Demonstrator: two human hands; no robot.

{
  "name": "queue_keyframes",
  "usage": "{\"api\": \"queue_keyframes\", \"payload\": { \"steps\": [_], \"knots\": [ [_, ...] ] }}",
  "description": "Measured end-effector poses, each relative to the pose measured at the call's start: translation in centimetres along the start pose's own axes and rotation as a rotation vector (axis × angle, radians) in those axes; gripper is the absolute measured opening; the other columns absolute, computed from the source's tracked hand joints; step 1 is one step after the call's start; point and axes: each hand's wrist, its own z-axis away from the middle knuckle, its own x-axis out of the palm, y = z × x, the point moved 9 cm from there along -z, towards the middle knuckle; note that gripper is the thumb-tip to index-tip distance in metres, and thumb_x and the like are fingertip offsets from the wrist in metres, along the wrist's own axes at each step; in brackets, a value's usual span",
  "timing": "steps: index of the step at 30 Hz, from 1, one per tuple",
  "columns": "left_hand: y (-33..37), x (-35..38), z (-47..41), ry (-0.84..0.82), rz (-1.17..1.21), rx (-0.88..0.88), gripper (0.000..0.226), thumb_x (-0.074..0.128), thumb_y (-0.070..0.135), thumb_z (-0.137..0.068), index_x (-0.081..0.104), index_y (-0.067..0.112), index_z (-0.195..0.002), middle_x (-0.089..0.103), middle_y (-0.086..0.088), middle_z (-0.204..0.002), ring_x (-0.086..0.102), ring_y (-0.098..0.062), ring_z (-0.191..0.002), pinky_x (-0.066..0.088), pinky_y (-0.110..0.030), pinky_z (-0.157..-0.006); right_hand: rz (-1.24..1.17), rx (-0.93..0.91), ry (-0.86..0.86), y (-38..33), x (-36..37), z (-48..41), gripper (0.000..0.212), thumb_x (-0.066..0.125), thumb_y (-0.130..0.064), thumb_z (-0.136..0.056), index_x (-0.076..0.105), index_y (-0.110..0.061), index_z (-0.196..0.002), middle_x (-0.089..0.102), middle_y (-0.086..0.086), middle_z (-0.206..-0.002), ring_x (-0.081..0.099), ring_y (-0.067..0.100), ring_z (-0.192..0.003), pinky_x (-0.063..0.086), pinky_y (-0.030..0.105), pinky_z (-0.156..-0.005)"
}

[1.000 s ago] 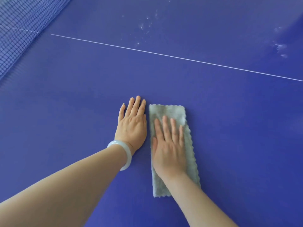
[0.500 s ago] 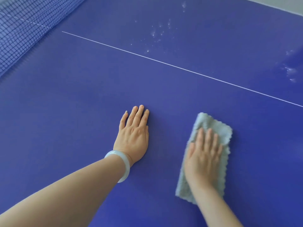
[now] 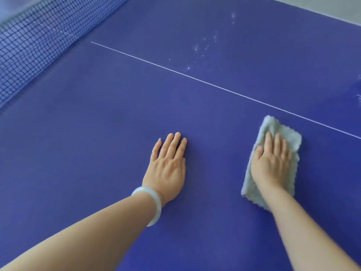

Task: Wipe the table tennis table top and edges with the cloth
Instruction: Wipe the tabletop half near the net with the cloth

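Head view: we wipe mid-top of the blue bench point(image 3: 97, 153), our right hand point(image 3: 273, 165) pressing the folded cloth point(image 3: 271, 124) flat with straight fingers point(image 3: 278, 142), our left hand point(image 3: 168, 169) resting flat, fingers straight, well apart; next, we judge, comes a push past the line point(image 3: 195, 76) to the white specks point(image 3: 203, 49).

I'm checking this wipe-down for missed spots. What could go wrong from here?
The white specks lie beyond the white line, far from the cloth; strokes stopping short would miss them. The right hand presses only part of the cloth, so its free edges may fold. The left hand rests flat on the table top and may leave prints.
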Motion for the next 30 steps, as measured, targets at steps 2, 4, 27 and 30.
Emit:
{"api": "queue_keyframes", "payload": {
  "steps": [2,4,27,30],
  "knots": [
    [0.0,-0.1,0.0,0.002,-0.016,-0.001,0.060,0.012,0.030,-0.100,0.021,0.014,-0.157,0.015,-0.005,-0.165,0.010,-0.023,-0.153,0.002,-0.043,-0.124,-0.002,0.009,0.044,-2.0,0.2,3.6,0.059,0.024,-0.029,-0.099,0.033,-0.008,-0.154,0.028,0.019,-0.161,0.022,0.038,-0.150,0.013,0.057,-0.122],
    [0.0,-0.3,0.1,-0.009,-0.023,-0.002,0.061,0.011,0.030,-0.099,0.023,0.014,-0.157,0.017,-0.006,-0.164,0.013,-0.024,-0.152,0.005,-0.044,-0.124,-0.007,-0.157,0.015,-8.1,1.3,5.4,0.061,0.027,-0.030,-0.097,0.035,-0.009,-0.154,0.029,0.018,-0.161,0.023,0.039,-0.150,0.011,0.056,-0.123],
    [0.3,-0.3,0.1,-0.042,-0.014,-0.005,0.061,0.012,0.033,-0.100,0.017,0.013,-0.157,0.009,-0.004,-0.166,0.001,-0.019,-0.153,-0.002,-0.041,-0.124,-0.039,-0.371,0.006,-14.6,2.8,12.7,0.059,0.023,-0.031,-0.101,0.029,-0.012,-0.157,0.021,0.014,-0.164,0.015,0.032,-0.153,0.011,0.052,-0.125],
    [0.2,-0.4,0.2,-0.036,-0.005,-0.006,0.057,0.016,0.027,-0.102,0.017,0.014,-0.157,0.009,-0.003,-0.166,0.000,-0.019,-0.153,-0.005,-0.039,-0.123,-0.059,-0.570,-0.091,-12.9,2.3,13.3,0.059,0.021,-0.034,-0.101,0.029,-0.017,-0.157,0.020,0.007,-0.165,0.013,0.025,-0.154,0.011,0.049,-0.125]
  ]
}}
